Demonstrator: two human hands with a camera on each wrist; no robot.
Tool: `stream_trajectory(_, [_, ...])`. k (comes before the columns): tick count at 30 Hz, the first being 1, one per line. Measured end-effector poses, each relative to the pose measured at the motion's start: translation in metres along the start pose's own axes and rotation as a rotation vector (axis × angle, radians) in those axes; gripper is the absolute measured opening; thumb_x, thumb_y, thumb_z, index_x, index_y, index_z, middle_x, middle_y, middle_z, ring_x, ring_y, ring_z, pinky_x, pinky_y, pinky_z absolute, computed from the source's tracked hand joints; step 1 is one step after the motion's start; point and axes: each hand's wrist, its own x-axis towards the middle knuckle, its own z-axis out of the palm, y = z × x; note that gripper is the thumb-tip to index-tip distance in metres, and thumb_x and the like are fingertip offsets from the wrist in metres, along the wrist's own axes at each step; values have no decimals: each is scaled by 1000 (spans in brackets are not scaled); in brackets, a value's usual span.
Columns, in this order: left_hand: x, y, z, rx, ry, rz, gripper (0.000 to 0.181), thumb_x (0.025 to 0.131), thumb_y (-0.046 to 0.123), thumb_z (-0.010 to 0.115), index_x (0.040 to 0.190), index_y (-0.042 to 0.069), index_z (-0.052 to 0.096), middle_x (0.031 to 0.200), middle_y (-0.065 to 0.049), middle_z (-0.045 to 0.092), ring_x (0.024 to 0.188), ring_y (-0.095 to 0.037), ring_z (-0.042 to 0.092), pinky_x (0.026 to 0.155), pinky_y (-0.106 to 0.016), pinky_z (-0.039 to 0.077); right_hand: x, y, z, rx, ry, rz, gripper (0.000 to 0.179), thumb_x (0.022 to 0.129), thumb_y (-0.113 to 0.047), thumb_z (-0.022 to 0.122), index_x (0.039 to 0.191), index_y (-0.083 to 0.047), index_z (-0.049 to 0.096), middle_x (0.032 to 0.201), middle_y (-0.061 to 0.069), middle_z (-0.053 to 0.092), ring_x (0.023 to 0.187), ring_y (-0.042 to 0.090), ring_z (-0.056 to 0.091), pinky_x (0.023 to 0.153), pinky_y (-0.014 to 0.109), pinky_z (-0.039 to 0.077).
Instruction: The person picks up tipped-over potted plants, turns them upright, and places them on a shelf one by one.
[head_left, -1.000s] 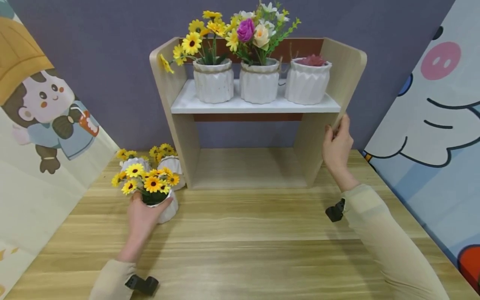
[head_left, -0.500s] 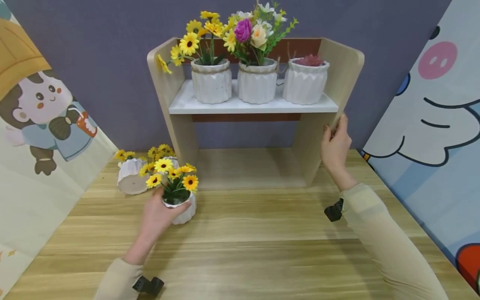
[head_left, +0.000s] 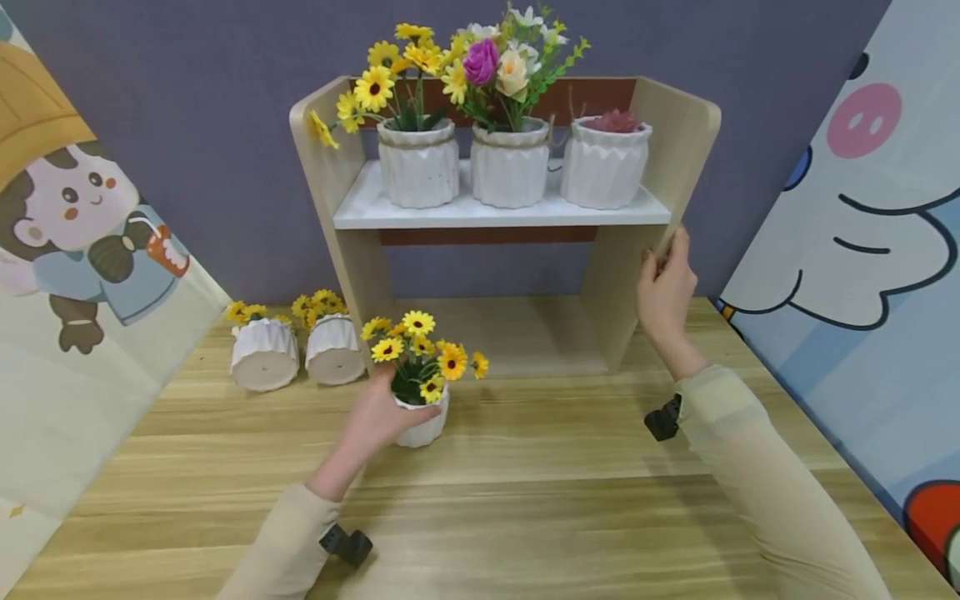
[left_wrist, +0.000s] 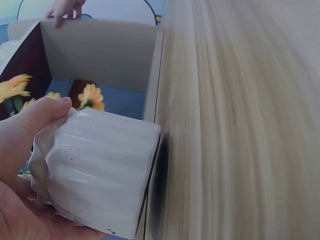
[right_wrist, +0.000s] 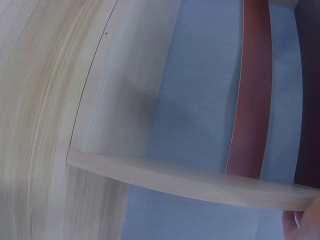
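Note:
My left hand (head_left: 378, 414) grips a white ribbed flower pot (head_left: 427, 427) with small yellow sunflowers (head_left: 420, 354). In the left wrist view the thumb lies at the rim of the pot (left_wrist: 100, 170), fingers under its other side, and a dark shadow shows between its base and the table. This pot is in front of the wooden shelf unit (head_left: 352, 275), near its lower left. My right hand (head_left: 666, 296) holds the front edge of the unit's right side panel, thumb on the inner side. Only part of that hand (right_wrist: 302, 225) shows in the right wrist view.
On the white upper board (head_left: 502, 215) stand a pot with yellow daisies (head_left: 418, 167), a pot with mixed flowers (head_left: 510, 171) and a pot with a red succulent (head_left: 606, 167). Two sunflower pots, one far left (head_left: 264, 354) and one beside the unit (head_left: 334, 350), lie tipped on the table (head_left: 525, 508).
My left hand has carried the sunflower pot rightward, from in front of the two tipped pots to in front of the shelf unit. My right hand keeps its hold on the side panel.

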Motion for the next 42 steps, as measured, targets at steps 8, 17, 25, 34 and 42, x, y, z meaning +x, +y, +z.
stream_trajectory(8, [18, 18, 19, -65, 33, 55, 74, 60, 40, 81, 121, 8, 53, 106, -10, 61, 95, -26, 59, 80, -42, 50, 0, 1, 3, -6, -1, -1, 39, 94, -23, 45, 132, -18, 39, 94, 20, 57, 77, 30, 52, 63, 39, 40])
stream_trajectory(17, [36, 30, 32, -82, 62, -9, 82, 60, 44, 80, 126, 7, 49, 114, -11, 59, 102, -28, 57, 85, -43, 49, -2, -2, 6, -3, 14, 3, 37, 94, -23, 46, 130, -16, 40, 86, 19, 53, 75, 32, 50, 63, 43, 41])
stream_trajectory(25, [51, 28, 48, -110, 130, -51, 76, 60, 45, 80, 118, 4, 53, 110, -14, 60, 101, -32, 57, 84, -45, 48, -3, -3, 12, 7, 25, -20, 36, 93, -22, 47, 128, -14, 41, 89, 21, 55, 78, 33, 52, 67, 46, 43])
stream_trajectory(34, [64, 32, 67, -121, 136, -102, 81, 61, 47, 78, 121, 1, 49, 114, -18, 56, 103, -35, 55, 84, -46, 48, -4, 1, 9, 9, 38, -10, 37, 93, -21, 48, 129, -15, 41, 100, 23, 58, 87, 35, 56, 73, 50, 45])
stream_trajectory(42, [78, 37, 89, -113, 167, -75, 87, 65, 50, 75, 130, 3, 42, 123, -20, 49, 107, -37, 53, 86, -48, 47, -1, 2, 6, 2, 53, -11, 38, 93, -20, 48, 129, -15, 41, 101, 23, 59, 88, 35, 56, 75, 50, 45])
